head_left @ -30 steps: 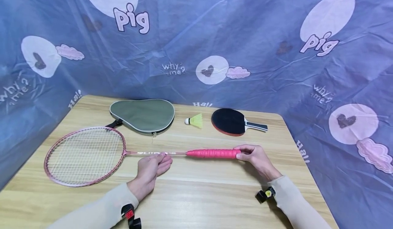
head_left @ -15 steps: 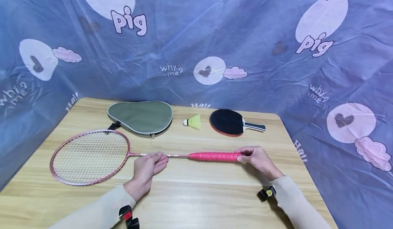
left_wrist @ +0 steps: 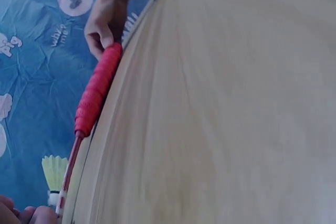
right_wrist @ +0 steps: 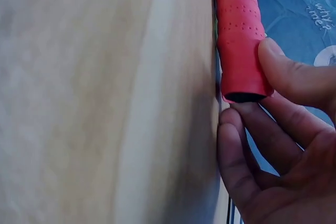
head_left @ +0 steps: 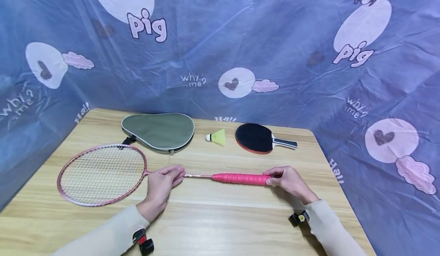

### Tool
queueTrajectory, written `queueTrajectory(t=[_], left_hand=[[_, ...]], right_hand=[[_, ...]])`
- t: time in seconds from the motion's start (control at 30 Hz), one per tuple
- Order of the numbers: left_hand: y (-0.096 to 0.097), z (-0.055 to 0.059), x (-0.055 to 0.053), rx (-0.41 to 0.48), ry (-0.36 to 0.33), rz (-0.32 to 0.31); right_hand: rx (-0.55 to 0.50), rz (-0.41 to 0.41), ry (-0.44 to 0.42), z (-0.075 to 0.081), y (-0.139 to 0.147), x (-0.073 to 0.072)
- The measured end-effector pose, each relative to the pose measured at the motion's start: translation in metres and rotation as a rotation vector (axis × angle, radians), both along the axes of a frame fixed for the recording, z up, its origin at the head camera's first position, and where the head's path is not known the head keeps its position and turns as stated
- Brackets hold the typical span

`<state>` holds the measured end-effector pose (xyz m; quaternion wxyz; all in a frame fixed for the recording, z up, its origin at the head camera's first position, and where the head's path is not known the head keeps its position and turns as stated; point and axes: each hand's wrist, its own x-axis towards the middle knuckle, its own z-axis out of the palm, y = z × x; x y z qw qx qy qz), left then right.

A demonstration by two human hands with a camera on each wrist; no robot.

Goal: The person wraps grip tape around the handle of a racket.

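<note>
A badminton racket (head_left: pixel 240 178) with a pink grip lies crosswise in the head view, its strung head to the left. My left hand (head_left: pixel 161 187) pinches the thin shaft near the racket head, covering part of it. At the other end, my right hand (head_left: pixel 290 181) holds the butt of the grip between thumb and fingers. The right wrist view shows the thumb (right_wrist: pixel 283 72) against the side of the pink grip (right_wrist: pixel 241 61), with fingers under its black end. Only fingertips of the left hand (left_wrist: pixel 42 216) show in the left wrist view, beside the shaft.
Behind the racket, a green paddle case (head_left: pixel 159 132), a yellow shuttlecock (head_left: pixel 217 137) and a black table tennis paddle (head_left: pixel 254 138) lie along the far side of the wooden table (head_left: pixel 220 225). A blue printed cloth (head_left: pixel 192 50) hangs around the back and sides.
My left hand has shifted a little left, and its fingers, earlier spread palm-up at the shaft, now close over it. The racket has slid slightly right. My right hand keeps hold of the grip end.
</note>
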<state>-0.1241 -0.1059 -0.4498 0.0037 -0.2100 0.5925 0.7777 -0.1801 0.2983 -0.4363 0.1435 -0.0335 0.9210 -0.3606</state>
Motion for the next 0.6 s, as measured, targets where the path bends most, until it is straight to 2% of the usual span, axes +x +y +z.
queueTrajectory(t=[0.07,0.2,0.3,0.5,0.6], left_hand=[[-0.001,0.000,-0.001,-0.067,0.020,-0.005],[-0.004,0.004,-0.003,-0.371,0.029,-0.037],[-0.007,0.006,-0.003,-0.557,0.038,-0.061],[-0.014,0.011,-0.003,-0.695,0.109,-0.144],[-0.021,0.018,-0.003,-0.784,0.153,-0.171]], right_hand=[[0.001,0.006,0.005,0.001,0.000,0.000],[0.029,0.029,0.071,0.002,0.001,-0.001],[0.045,0.049,0.111,0.003,0.000,-0.001],[0.049,0.074,0.129,0.006,-0.001,-0.001],[0.053,0.068,0.216,0.010,-0.001,-0.002]])
